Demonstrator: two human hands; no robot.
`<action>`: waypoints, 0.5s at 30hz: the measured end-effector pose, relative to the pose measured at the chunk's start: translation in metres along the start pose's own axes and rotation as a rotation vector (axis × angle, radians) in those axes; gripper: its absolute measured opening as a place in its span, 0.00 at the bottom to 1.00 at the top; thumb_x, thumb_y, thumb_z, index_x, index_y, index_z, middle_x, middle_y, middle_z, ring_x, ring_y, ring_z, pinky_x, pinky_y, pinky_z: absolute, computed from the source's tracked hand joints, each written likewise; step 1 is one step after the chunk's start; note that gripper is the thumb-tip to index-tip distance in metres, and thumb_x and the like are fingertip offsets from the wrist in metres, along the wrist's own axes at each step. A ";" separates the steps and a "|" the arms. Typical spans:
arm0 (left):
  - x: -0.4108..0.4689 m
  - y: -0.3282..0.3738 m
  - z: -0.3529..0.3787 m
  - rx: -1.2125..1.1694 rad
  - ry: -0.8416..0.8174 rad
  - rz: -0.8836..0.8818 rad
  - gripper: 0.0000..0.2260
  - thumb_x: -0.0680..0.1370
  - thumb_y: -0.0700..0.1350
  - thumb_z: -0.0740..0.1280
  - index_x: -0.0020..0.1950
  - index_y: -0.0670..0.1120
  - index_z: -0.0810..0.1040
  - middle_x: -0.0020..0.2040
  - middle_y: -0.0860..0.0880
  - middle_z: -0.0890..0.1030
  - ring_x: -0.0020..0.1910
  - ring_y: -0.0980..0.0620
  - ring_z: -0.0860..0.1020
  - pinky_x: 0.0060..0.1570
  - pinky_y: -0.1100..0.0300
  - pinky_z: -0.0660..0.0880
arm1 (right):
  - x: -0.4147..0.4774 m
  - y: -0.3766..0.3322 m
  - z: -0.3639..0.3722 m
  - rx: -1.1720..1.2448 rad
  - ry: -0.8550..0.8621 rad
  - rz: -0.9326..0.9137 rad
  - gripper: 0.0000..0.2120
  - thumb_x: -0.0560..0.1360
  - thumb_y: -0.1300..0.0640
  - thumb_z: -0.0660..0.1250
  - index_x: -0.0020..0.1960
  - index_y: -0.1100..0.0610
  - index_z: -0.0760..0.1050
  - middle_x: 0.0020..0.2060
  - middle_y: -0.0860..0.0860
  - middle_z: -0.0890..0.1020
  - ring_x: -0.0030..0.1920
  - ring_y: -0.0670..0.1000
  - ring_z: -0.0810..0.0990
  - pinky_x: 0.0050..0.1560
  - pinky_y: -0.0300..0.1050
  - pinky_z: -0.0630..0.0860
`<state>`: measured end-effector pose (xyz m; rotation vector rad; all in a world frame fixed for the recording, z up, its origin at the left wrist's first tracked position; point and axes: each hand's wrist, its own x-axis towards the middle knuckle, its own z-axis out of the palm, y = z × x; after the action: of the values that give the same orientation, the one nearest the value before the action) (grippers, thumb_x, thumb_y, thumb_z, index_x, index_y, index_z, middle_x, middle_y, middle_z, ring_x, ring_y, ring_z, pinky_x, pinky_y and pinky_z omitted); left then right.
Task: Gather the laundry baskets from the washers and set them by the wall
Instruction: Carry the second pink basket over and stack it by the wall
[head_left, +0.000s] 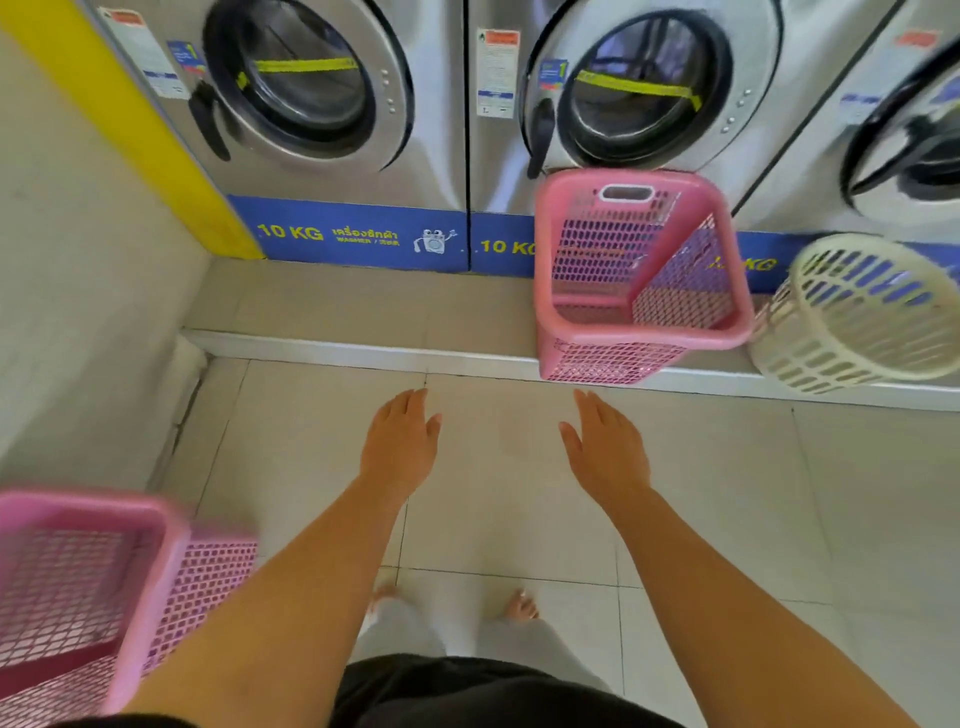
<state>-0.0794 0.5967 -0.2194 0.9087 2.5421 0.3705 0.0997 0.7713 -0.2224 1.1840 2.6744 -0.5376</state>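
A pink rectangular laundry basket (727, 291) stands on the raised step in front of the middle washer (644, 93), leaning towards me. To its right, a cream round basket (852, 332) rests on the same step. A second pink basket (104, 582) stands on the floor at the lower left, next to the wall (67, 312). My left hand (400, 447) and my right hand (605, 447) reach forward over the tiled floor, palms down, fingers stretched out, holding nothing. The right hand's fingertips are just short of the first pink basket's base.
A row of silver front-loading washers, the leftmost (306, 88) by a yellow pillar (124, 119), stands on a tiled step with a white edge (337, 348). My bare feet (519, 608) are on the floor tiles below.
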 end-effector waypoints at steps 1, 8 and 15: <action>0.006 0.017 0.005 -0.004 -0.011 0.012 0.23 0.82 0.51 0.54 0.75 0.43 0.61 0.74 0.43 0.66 0.74 0.43 0.63 0.73 0.51 0.61 | 0.002 0.016 -0.004 0.007 0.010 0.026 0.26 0.81 0.47 0.52 0.77 0.56 0.56 0.75 0.55 0.62 0.74 0.56 0.62 0.74 0.52 0.58; 0.065 0.100 0.023 -0.014 -0.047 0.078 0.24 0.82 0.50 0.55 0.76 0.43 0.60 0.75 0.43 0.64 0.74 0.44 0.62 0.73 0.52 0.59 | 0.044 0.094 -0.034 0.059 0.089 0.148 0.26 0.81 0.48 0.55 0.75 0.56 0.59 0.74 0.55 0.66 0.73 0.56 0.65 0.73 0.54 0.62; 0.161 0.154 0.033 -0.071 -0.083 0.036 0.24 0.82 0.49 0.57 0.76 0.41 0.60 0.75 0.41 0.64 0.73 0.42 0.63 0.71 0.48 0.64 | 0.122 0.135 -0.061 0.130 0.122 0.249 0.25 0.80 0.49 0.57 0.74 0.57 0.61 0.72 0.56 0.68 0.71 0.57 0.68 0.71 0.56 0.65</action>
<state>-0.0938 0.8208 -0.2374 0.9254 2.4243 0.4225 0.1175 0.9620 -0.2366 1.6064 2.5665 -0.6232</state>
